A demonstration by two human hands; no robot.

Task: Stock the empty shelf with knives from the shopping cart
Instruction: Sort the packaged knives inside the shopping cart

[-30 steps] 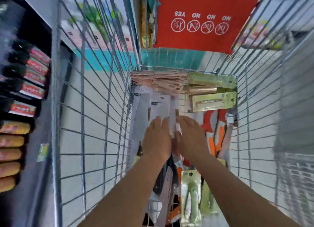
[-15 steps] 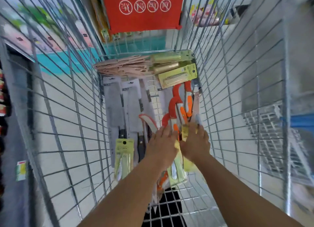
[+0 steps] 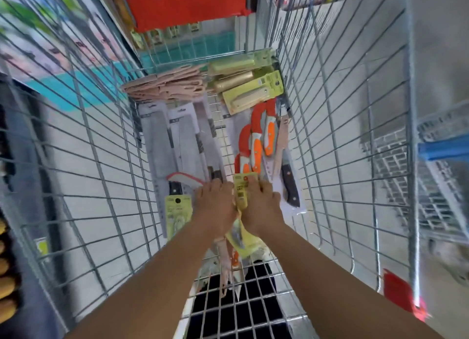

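Knives lie loose on shopping cart (image 3: 106, 186) floor. Left hand (image 3: 215, 206) and right hand (image 3: 261, 204) both grip yellow-carded knife pack (image 3: 242, 189), probably gathering bundle for shelf.

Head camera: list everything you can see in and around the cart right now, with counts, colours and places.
shopping cart: one, silver wire, fills the view
red sign: one, red with white symbols, cart's far end
pink packs: a stack, count unclear, far left of cart floor
yellow-green carded knives: about three, far right
grey boxed knives: about three, grey-white, left of centre
orange-handled knives: about three, orange-red, right of centre
dark-handled knife: one, by the right wall
yellow-green card pack: one, left of the hands
yellow-green pack: one, between the hands
left hand: on the pile, grip unclear
right hand: against that pack, grip unclear
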